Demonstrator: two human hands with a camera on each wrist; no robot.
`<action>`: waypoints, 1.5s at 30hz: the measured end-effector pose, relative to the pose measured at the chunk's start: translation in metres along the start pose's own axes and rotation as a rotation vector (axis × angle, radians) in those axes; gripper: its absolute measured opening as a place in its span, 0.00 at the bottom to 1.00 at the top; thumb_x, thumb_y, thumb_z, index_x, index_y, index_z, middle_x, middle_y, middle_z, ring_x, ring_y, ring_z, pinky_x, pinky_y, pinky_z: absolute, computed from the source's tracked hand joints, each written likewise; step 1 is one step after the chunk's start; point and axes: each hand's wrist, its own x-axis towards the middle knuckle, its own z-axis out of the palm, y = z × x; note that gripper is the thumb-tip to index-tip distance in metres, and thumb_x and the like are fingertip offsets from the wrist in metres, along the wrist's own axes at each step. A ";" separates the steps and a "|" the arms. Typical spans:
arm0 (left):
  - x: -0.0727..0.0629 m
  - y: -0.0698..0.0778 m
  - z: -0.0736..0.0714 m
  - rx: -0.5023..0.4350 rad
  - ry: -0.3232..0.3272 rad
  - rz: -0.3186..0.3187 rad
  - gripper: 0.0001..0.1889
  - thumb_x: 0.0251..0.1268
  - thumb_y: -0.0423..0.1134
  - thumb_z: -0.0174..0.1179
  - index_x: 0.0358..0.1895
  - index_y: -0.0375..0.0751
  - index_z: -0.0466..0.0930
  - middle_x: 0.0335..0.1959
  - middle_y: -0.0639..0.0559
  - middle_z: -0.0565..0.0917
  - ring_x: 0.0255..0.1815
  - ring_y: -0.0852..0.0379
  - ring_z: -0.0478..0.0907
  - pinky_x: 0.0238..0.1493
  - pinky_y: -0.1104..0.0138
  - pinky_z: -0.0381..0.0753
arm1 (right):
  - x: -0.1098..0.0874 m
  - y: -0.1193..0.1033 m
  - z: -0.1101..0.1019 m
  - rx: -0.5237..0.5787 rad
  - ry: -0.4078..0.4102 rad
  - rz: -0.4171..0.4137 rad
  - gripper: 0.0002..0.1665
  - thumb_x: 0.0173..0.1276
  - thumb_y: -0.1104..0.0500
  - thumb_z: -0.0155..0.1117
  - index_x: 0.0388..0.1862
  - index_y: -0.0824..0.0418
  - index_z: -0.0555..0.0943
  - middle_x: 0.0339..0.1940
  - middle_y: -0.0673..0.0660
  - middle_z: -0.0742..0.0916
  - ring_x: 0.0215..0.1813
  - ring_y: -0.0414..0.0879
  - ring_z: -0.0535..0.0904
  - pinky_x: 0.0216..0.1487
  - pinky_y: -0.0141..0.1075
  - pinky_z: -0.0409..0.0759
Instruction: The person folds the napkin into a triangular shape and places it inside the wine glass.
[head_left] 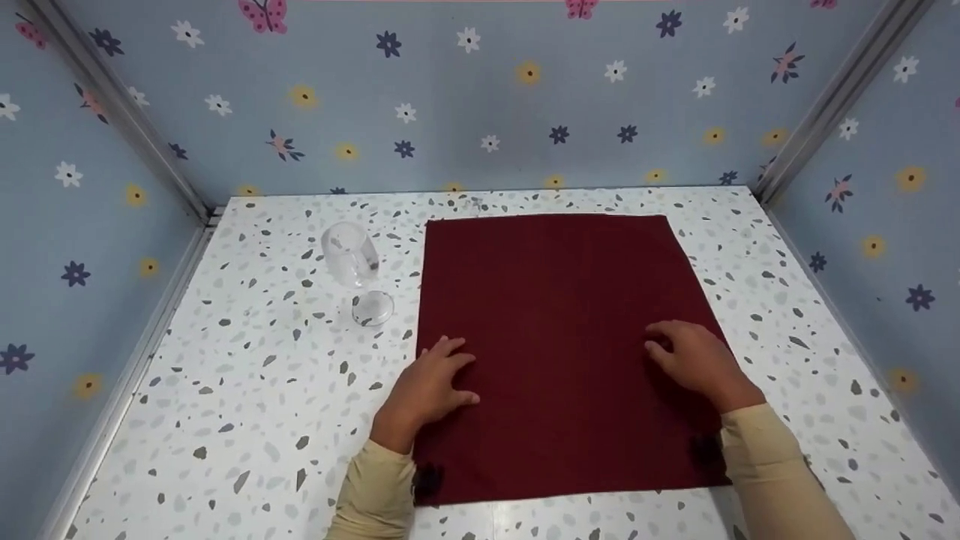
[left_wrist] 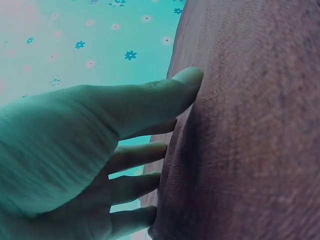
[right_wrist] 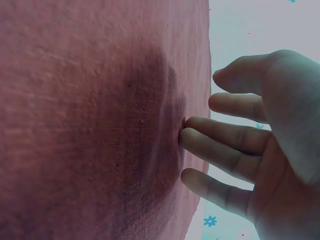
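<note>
A dark red cloth (head_left: pixel 555 300) lies spread flat on the speckled table. My left hand (head_left: pixel 429 386) rests on its left edge with the fingers spread. In the left wrist view, the thumb and fingertips of that hand (left_wrist: pixel 115 135) touch the cloth (left_wrist: pixel 250 130). Near the right edge is my right hand (head_left: pixel 694 358), its fingers slightly bent. The right wrist view shows some fingertips of this hand (right_wrist: pixel 240 140) against the cloth (right_wrist: pixel 100 125), where a small fold rises; the thumb stands off it. Neither hand grips anything.
To the left of the cloth, a clear glass or jar (head_left: pixel 351 255) stands on the table (head_left: pixel 247 375). Just in front of it lies a clear round disc (head_left: pixel 373 308), perhaps a lid. Flower-patterned panels (head_left: pixel 480 97) enclose the table at the back and both sides.
</note>
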 end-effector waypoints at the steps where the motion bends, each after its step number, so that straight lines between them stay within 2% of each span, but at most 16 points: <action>1: 0.000 0.000 0.000 0.017 -0.003 0.001 0.31 0.57 0.48 0.75 0.63 0.38 0.79 0.71 0.41 0.70 0.75 0.38 0.59 0.71 0.46 0.62 | 0.001 0.002 0.000 0.002 0.010 0.005 0.17 0.72 0.59 0.64 0.55 0.68 0.83 0.53 0.66 0.85 0.56 0.62 0.80 0.56 0.58 0.76; 6: -0.003 0.001 -0.002 0.079 -0.024 -0.039 0.34 0.57 0.51 0.74 0.66 0.43 0.77 0.72 0.45 0.69 0.76 0.42 0.59 0.68 0.48 0.67 | 0.012 0.010 0.002 0.003 0.052 0.049 0.16 0.72 0.59 0.62 0.52 0.68 0.84 0.49 0.67 0.86 0.52 0.63 0.81 0.53 0.59 0.76; 11: -0.003 0.002 -0.003 0.087 -0.059 -0.084 0.39 0.58 0.51 0.73 0.72 0.41 0.71 0.74 0.47 0.66 0.77 0.43 0.56 0.68 0.49 0.66 | 0.019 0.017 0.001 0.001 0.064 0.091 0.16 0.72 0.58 0.61 0.51 0.68 0.84 0.49 0.68 0.85 0.53 0.64 0.81 0.53 0.59 0.76; 18: -0.001 0.004 -0.001 0.067 -0.064 -0.072 0.38 0.60 0.51 0.72 0.72 0.39 0.70 0.75 0.46 0.65 0.78 0.43 0.55 0.70 0.49 0.64 | 0.022 0.026 -0.010 -0.001 0.057 0.135 0.17 0.73 0.58 0.59 0.52 0.69 0.83 0.50 0.70 0.84 0.54 0.66 0.79 0.53 0.61 0.74; 28: -0.002 0.002 -0.002 0.049 -0.053 -0.061 0.38 0.59 0.50 0.72 0.71 0.39 0.72 0.74 0.45 0.66 0.77 0.42 0.56 0.69 0.47 0.65 | 0.025 0.037 -0.009 0.014 0.064 0.147 0.17 0.72 0.59 0.58 0.51 0.70 0.83 0.48 0.70 0.82 0.51 0.67 0.78 0.51 0.62 0.74; 38: -0.004 0.000 -0.007 0.041 -0.028 -0.057 0.37 0.60 0.49 0.72 0.70 0.38 0.72 0.73 0.44 0.67 0.77 0.42 0.56 0.67 0.47 0.66 | 0.049 0.038 -0.014 0.011 0.063 0.122 0.18 0.71 0.58 0.57 0.50 0.70 0.83 0.46 0.70 0.82 0.48 0.66 0.78 0.48 0.61 0.74; 45: -0.007 0.003 -0.005 0.064 -0.039 -0.042 0.37 0.59 0.51 0.72 0.70 0.38 0.73 0.72 0.45 0.68 0.76 0.42 0.58 0.68 0.49 0.66 | 0.062 0.040 -0.017 -0.002 0.056 0.114 0.21 0.71 0.59 0.56 0.56 0.72 0.79 0.52 0.75 0.79 0.55 0.71 0.75 0.53 0.64 0.72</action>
